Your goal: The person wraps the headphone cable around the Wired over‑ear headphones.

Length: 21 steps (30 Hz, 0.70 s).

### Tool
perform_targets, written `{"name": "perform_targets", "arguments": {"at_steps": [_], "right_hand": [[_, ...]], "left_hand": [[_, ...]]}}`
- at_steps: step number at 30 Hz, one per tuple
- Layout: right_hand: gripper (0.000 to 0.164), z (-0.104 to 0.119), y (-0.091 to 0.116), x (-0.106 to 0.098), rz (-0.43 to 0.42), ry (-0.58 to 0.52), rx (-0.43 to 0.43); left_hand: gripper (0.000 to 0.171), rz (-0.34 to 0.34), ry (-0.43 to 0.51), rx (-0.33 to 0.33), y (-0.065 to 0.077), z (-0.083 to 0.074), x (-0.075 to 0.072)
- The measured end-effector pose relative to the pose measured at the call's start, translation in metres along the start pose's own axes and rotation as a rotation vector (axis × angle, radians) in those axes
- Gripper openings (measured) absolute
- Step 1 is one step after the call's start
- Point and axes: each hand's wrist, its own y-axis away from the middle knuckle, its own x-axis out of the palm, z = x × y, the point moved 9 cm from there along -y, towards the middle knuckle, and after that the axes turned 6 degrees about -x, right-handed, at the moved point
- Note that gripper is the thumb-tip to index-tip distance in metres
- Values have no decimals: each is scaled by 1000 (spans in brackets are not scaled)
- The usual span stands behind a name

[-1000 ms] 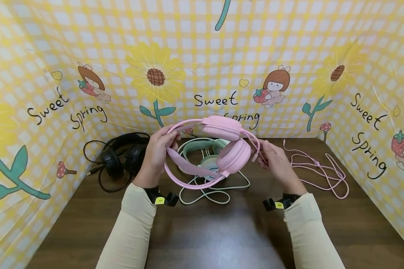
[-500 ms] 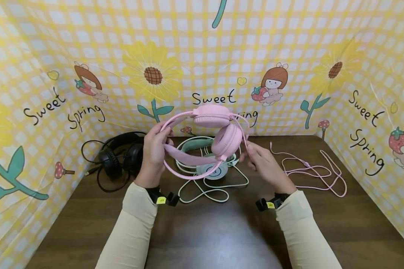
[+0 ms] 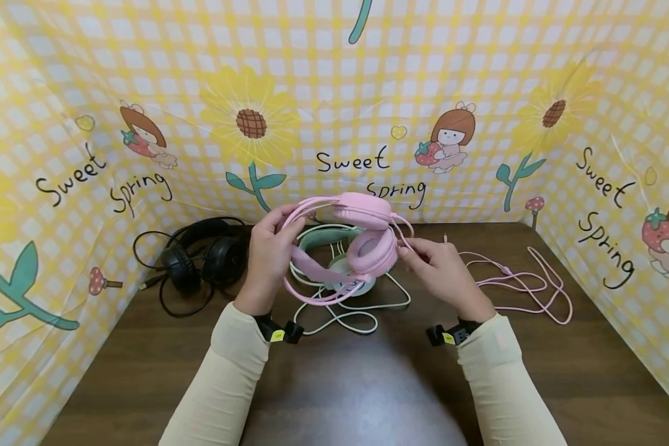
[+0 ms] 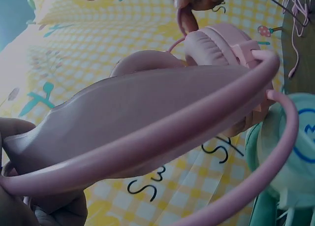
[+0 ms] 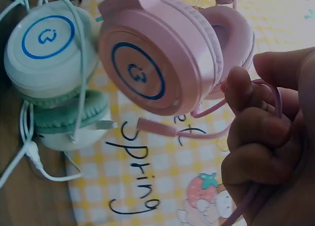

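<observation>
A pink headset [image 3: 362,207] is held up off the table, its headband toward my left hand and its ear cups toward the right. My left hand [image 3: 271,257] grips the padded headband [image 4: 128,103]. Fingers of my right hand [image 3: 439,271] are curled round the pink cable [image 5: 279,100] beside the lower ear cup [image 3: 372,253]. In the right wrist view the pink microphone boom [image 5: 157,127] sticks out below the cups. Farther along, the pink cord [image 3: 526,279] lies in loose loops on the table at the right.
Behind the pink headset, a white and green headset [image 3: 357,285] lies on the brown table [image 3: 357,384], partly hidden, with its pale cord looped in front. At the left is a black headset [image 3: 189,266] with its cable. A yellow checked cloth [image 3: 334,93] walls the back and sides.
My right hand has shifted left along the cable, closer to the ear cups. The pink headset rose slightly, then came down again, and my left hand moved right with the headband.
</observation>
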Motion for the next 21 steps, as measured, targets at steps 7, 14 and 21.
{"name": "perform_targets", "arguments": {"at_steps": [7, 14, 21], "right_hand": [[20, 22, 1, -5, 8, 196, -103], [29, 30, 1, -4, 10, 350, -164], [30, 36, 1, -1, 19, 395, -203]], "left_hand": [[27, 83, -53, 15, 9, -1, 18], [29, 161, -137, 28, 18, -2, 35], [28, 148, -152, 24, 21, -2, 40]]}}
